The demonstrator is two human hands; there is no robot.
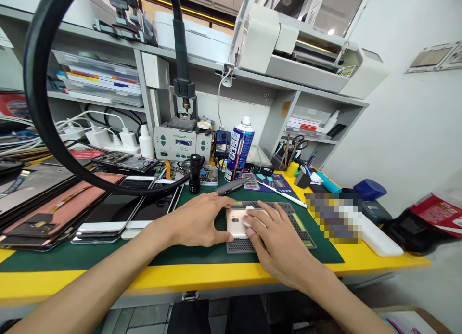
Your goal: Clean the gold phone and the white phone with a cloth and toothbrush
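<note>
Just below centre, toward 6 o'clock, the right hand [279, 235] and its grip hide the 3 o'clock end of the phone [237, 228] and part of the white wad [249, 210], whose material cannot be told. Square blurring masks whatever lies under the patch [334, 218] at 4 o'clock, and the small print on the can [239, 148] near centre is unreadable. The right edge crops the bottle [407, 228] past 3 o'clock, the top edge cuts the hose [36, 83] between 10 and 11, and the bottom edge cuts the left forearm [104, 266] at 8.
</note>
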